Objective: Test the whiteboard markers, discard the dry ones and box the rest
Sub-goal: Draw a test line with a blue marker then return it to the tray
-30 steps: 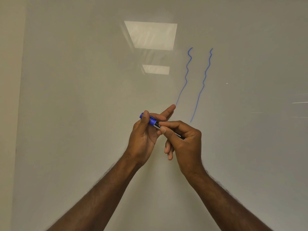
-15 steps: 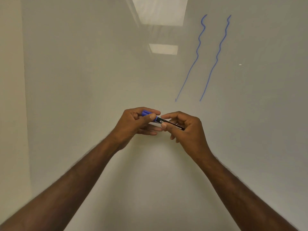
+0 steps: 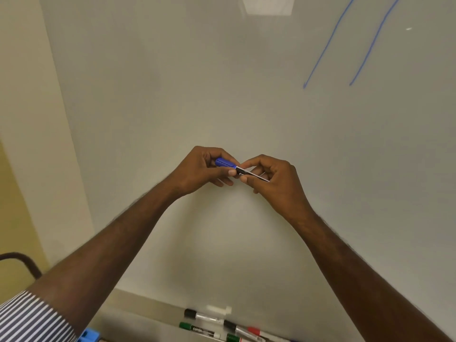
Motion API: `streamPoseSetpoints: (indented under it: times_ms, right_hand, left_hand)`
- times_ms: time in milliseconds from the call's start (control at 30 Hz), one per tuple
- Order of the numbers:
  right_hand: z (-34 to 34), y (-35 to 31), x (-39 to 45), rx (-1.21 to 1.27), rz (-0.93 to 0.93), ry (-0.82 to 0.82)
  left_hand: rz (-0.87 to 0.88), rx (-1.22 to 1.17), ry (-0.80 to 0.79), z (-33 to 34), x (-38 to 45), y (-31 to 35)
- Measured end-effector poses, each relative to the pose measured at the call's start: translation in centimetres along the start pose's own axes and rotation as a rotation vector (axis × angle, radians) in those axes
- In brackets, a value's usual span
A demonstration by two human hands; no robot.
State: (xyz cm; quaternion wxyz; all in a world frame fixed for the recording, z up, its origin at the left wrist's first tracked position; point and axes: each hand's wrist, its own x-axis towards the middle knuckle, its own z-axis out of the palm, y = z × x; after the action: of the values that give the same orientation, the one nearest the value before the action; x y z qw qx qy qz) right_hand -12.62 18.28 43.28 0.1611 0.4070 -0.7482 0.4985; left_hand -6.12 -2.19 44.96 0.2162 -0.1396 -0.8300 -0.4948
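Both your hands grip one marker (image 3: 243, 170): left hand (image 3: 206, 170) curled round its blue cap, right hand (image 3: 270, 177) pinching its black, white-lettered barrel.

Blue marker (image 3: 240, 169) btwn both hands

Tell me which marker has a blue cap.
The blue-capped marker is held between both hands, left hand on the cap, right hand on the barrel. The markers on the tray have black, green or red caps.
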Motion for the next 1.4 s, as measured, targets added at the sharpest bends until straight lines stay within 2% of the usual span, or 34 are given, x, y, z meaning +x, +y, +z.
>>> streamPoseSetpoints:
  times_ms: [300,633,900,1100,1267,1400]
  right_hand:
    - [5.7,2.5,-2.0,-0.066,0.103,-0.141]
    - [14.9,6.9,-6.7,-0.028,0.336,-0.298]
    - [21.5,10.0,-10.7,-0.105,0.487,-0.441]
    - [27.1,13.3,-14.4,-0.188,0.579,-0.629]
    - [31.0,15.7,-16.8,-0.308,0.600,-0.735]
    - [33.5,16.7,-18.1,-0.338,0.595,-0.763]
  left_hand:
    - [-0.035,0.134,-0.031,-1.5,-3.8,-6.6]
    - [-0.249,0.205,-0.145,-2.3,-9.2,-16.4]
    - [-0.335,0.207,-0.243,-1.5,-14.2,-24.7]
    - [-0.441,0.312,-0.374,-0.6,-18.6,-31.2]
    - [-0.518,0.433,-0.417,0.9,-21.9,-34.8]
    - [-0.553,0.495,-0.378,1.4,-24.2,-37.1]
